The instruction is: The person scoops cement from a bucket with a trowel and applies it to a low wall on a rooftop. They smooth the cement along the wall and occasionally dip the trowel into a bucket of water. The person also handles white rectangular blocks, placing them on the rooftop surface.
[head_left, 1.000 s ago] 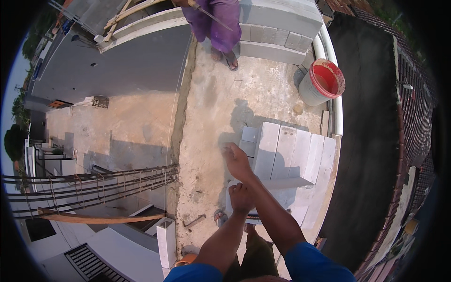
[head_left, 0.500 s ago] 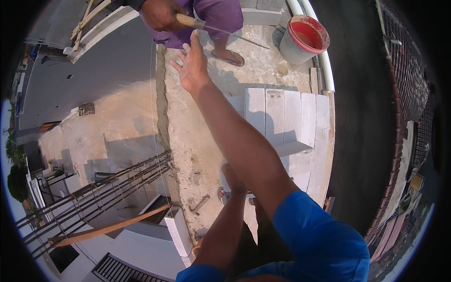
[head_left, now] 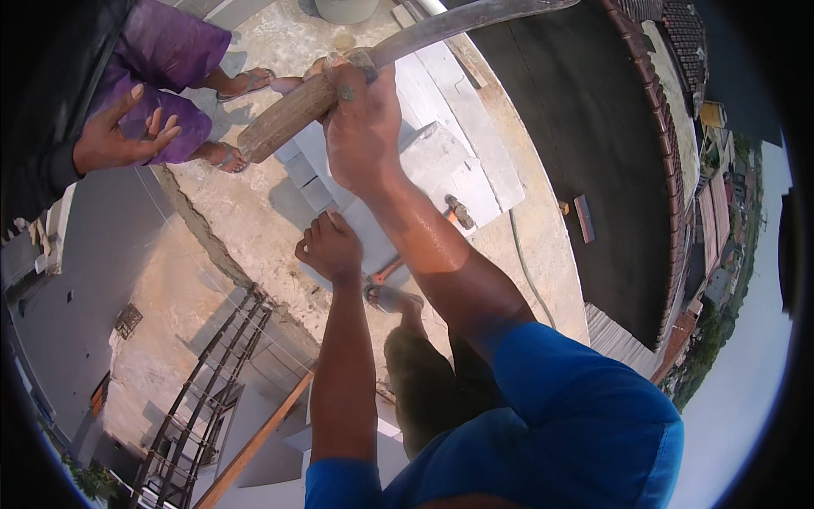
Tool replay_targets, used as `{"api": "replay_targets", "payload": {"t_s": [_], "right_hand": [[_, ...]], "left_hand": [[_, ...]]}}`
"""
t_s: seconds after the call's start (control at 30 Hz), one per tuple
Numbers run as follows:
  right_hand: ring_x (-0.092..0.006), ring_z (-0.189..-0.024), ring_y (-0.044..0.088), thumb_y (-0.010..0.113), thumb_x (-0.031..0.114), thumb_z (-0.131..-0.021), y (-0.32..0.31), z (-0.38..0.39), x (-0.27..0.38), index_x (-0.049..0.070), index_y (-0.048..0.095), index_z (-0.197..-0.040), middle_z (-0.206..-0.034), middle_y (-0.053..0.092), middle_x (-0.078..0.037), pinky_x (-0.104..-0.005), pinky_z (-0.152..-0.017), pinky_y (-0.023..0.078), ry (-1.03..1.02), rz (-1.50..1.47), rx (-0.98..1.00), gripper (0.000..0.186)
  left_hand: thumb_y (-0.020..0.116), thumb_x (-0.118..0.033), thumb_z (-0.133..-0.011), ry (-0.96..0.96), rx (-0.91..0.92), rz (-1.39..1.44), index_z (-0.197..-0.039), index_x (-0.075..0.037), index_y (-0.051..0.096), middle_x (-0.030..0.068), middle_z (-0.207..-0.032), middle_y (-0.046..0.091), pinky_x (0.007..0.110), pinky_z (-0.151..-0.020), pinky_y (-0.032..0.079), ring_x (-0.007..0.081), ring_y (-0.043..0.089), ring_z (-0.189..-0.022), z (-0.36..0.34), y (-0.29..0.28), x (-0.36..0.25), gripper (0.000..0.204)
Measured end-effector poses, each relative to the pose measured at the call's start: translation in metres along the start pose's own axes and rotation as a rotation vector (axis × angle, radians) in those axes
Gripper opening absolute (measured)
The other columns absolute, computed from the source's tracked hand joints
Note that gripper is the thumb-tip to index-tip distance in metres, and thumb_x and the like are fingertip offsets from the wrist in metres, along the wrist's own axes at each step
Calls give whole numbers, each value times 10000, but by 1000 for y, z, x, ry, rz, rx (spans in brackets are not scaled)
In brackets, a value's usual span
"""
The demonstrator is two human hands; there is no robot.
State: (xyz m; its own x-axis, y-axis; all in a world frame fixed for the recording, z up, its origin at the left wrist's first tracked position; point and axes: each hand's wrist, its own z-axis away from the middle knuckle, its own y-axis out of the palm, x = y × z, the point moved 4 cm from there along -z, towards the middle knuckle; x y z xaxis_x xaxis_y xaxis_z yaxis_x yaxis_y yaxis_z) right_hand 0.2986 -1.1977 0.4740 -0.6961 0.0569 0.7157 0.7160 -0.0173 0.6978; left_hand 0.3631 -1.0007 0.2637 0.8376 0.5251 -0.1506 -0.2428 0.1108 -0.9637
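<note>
My right hand (head_left: 360, 127) grips a machete by its wooden handle (head_left: 288, 119), near where the handle meets the metal. Its long curved blade (head_left: 475, 25) points away to the upper right. Lower down, my left hand (head_left: 332, 246) is curled into a loose fist, with nothing showing in it. Opposite me, at the upper left, another person's hand (head_left: 127, 136) is open and empty. Beyond my right forearm a hammer head (head_left: 459, 212) rests on pale blocks. An orange handle (head_left: 390, 270) shows between my forearms, partly hidden.
Pale blocks (head_left: 500, 170) lie on the concrete ledge (head_left: 543, 229), and a bucket (head_left: 346, 8) stands at the far end. Drops flank both sides. A rebar cage (head_left: 195, 399) and a wooden plank (head_left: 254, 441) are at lower left. A thin hose (head_left: 521, 254) runs along the right.
The machete has passed from the other person's hand into my right hand. My view has turned, and my left hand has come up into sight.
</note>
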Motion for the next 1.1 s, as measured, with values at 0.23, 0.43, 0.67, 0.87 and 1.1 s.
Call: {"api": "replay_targets", "payload": {"t_s": [0.23, 0.43, 0.67, 0.87, 1.1], "right_hand": [[-165, -701, 627, 639, 134, -1032, -222, 106, 171, 15, 450, -1251, -904, 597, -94, -337, -625, 544, 680, 1072, -133, 313], [-415, -872, 727, 594, 225, -1094, -294, 135, 154, 24, 453, -1385, -951, 713, -264, -493, -713, 551, 781, 1433, 79, 381], [-494, -912, 723, 605, 285, -1079, -303, 92, 136, -28, 490, -1257, -958, 733, -277, -535, -776, 576, 467, 1348, 204, 378], [-503, -934, 723, 609, 285, -1074, -311, 71, 121, -9, 495, -1211, -960, 732, -285, -565, -829, 566, 788, 1404, 229, 344], [-493, -953, 730, 592, 246, -1070, -328, 61, 104, -7, 491, -1271, -1009, 748, -269, -551, -829, 572, 987, 1473, 333, 339]], "left_hand": [[508, -406, -1098, 141, -216, 113, -1145, -182, 720, 9, -1208, 674, 651, -1092, 329, 234, 593, -1215, -15, -18, -116, 312], [502, -416, -1085, -30, -260, 35, -1135, -179, 728, 30, -1164, 666, 684, -1133, 290, 266, 563, -1228, -18, -2, -199, 331], [444, -447, -1098, -75, -168, -9, -1169, -182, 721, 53, -1201, 660, 666, -1147, 263, 268, 553, -1255, -27, 3, -201, 389], [357, -501, -1113, -119, -83, -27, -1246, -204, 704, 54, -1291, 653, 664, -1172, 226, 250, 523, -1322, -26, 5, -202, 476], [378, -498, -1106, -116, -83, -13, -1223, -205, 716, 47, -1299, 649, 659, -1167, 226, 249, 517, -1320, -28, 4, -202, 462]]}}
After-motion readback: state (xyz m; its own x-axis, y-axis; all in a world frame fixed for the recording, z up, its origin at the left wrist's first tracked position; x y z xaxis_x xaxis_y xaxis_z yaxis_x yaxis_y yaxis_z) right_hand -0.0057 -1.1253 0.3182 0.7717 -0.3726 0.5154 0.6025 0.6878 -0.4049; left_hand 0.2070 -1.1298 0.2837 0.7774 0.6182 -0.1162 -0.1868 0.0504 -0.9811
